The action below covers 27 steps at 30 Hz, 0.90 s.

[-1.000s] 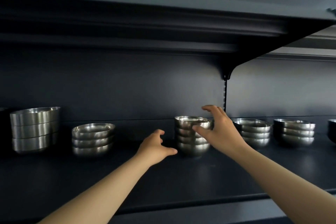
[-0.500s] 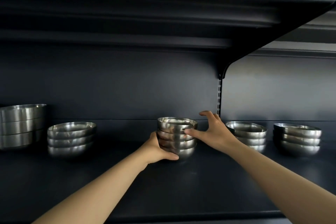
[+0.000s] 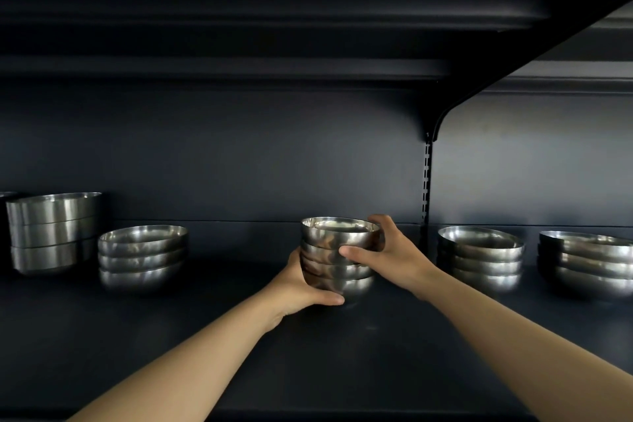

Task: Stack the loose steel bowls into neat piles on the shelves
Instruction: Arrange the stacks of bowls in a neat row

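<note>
You have both hands on the middle pile of small steel bowls [image 3: 337, 257], which stands on the dark shelf [image 3: 342, 353] roughly at its centre. Your left hand [image 3: 303, 284] cups the bottom bowl from the near left side, thumb curled under the front of it. Your right hand [image 3: 387, 250] clasps the pile higher up from the right, thumb across the front and fingers round the back of the top bowl. So both are grasping the pile, neither released.

As for progress, most of the work looks done. Every bowl in view already sits in a pile: the tall straight-sided stack [image 3: 51, 233] at the far left, a pile of wide shallow bowls [image 3: 142, 259] beside it, your pile in the middle, then two more piles to the right, the nearer [image 3: 479, 259] and the farther one [image 3: 585, 264], which runs off the edge. No loose bowl shows anywhere on this shelf.

Your pile seems nested true, though the dim light and reflections make it hard to be sure the rims sit level. What remains here is likely just squaring it up or shifting it into line; other shelves are out of view.
</note>
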Motion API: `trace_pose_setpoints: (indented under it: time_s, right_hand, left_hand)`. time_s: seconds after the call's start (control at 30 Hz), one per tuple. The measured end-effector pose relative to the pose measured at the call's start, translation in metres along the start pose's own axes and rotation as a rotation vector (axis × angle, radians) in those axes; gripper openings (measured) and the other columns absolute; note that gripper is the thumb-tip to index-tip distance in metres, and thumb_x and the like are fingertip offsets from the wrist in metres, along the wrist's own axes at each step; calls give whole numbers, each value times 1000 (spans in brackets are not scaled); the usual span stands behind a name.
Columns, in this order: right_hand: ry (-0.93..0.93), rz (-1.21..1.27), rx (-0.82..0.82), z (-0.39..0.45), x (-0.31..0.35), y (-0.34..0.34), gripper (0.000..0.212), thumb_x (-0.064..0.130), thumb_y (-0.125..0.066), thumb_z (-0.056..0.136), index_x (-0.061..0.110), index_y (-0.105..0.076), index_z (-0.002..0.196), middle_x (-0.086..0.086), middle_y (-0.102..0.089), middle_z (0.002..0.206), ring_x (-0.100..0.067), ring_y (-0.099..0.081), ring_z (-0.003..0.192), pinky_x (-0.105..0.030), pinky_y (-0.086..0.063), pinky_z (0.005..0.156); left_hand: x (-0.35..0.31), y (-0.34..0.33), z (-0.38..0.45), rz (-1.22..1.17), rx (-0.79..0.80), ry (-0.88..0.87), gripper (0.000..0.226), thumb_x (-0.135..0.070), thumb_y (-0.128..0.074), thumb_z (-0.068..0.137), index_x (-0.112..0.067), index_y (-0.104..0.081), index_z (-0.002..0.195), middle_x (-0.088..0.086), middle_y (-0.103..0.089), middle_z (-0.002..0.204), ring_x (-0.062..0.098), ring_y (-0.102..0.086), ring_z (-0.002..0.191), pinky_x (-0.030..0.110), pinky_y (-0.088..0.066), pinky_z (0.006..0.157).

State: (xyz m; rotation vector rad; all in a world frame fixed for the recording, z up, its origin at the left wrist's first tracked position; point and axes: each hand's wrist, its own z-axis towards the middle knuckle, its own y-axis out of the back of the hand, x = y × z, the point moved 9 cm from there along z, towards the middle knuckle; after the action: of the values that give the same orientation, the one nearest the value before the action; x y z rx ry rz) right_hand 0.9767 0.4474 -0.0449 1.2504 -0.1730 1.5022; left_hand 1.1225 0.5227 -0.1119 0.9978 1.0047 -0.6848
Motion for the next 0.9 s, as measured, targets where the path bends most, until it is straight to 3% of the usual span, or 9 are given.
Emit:
trace_pose_setpoints:
  time_s: [0.23, 0.37, 0.57, 0.7, 0.83, 0.9]
  right_hand:
    - [4, 32, -14, 0, -4, -1, 60, 54, -77, 65, 43, -37, 109, 23, -52, 102, 10, -52, 87, -5, -38, 59]
    - [-2, 82, -11, 0, -10, -4, 64, 53, -79, 62, 43, -39, 111, 25, -56, 97, 11, -54, 87, -6, -41, 60]
    - [1, 151, -18, 3, -7, -2, 68, 66, -79, 45, 50, -40, 99, 23, -58, 100, 11, -58, 88, -10, -44, 65]
    - [63, 186, -33, 1, 20, 1, 78, 72, -77, 34, 46, -44, 100, 18, -59, 105, 3, -59, 95, -19, -48, 76]
    - [120, 240, 12, -10, 62, -11, 81, 70, -79, 34, 46, -44, 103, 21, -57, 105, 7, -63, 87, -12, -51, 62]
    - [147, 257, 28, -15, 87, -23, 90, 69, -80, 35, 39, -44, 113, 21, -56, 107, 10, -62, 87, -11, -52, 63]
  left_hand:
    - [1, -1, -1, 2, -20, -19, 108, -24, -90, 50, -29, -29, 139, -12, -56, 123, 7, -52, 116, 34, -41, 105]
    - [-1, -1, -2, 2, -30, -27, 104, -22, -89, 52, -29, -30, 138, -13, -57, 120, 4, -53, 113, 30, -42, 103]
    - [-11, 6, -10, -8, -77, -46, 103, -23, -90, 51, -30, -33, 137, -13, -58, 121, 4, -54, 112, 31, -44, 102]
    - [-29, 20, -25, 0, -105, -80, 101, -24, -89, 54, -32, -32, 137, -15, -57, 120, 3, -54, 110, 27, -44, 99]
    - [-45, 51, -49, 27, -124, -115, 97, -29, -89, 55, -32, -34, 134, -19, -57, 115, -4, -52, 105, 19, -43, 87]
    - [-52, 73, -66, 37, -145, -131, 95, -30, -89, 54, -33, -35, 132, -19, -59, 112, -4, -54, 104, 19, -44, 87]
